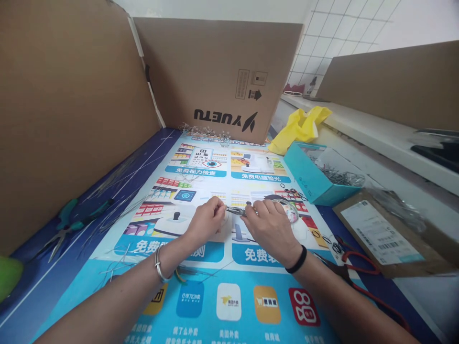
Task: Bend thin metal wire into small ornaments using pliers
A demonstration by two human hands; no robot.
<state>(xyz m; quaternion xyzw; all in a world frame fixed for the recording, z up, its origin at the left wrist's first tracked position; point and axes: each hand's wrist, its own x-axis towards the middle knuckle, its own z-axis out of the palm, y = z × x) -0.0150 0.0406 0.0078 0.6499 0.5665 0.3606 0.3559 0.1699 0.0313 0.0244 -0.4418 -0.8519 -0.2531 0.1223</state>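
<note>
Silver pliers [235, 210] sat clasped in the grip of the right hand [269, 224] above the printed tabletop [246, 306], while the left hand [208, 216] pinched its grip narrow beside their tips. A teal box [304, 177] stood right.

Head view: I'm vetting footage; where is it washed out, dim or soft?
In the head view, the upper right wall washes out; the left cardboard looks dim; the green object at the left edge looks soft; the pliers show little detail.
</note>
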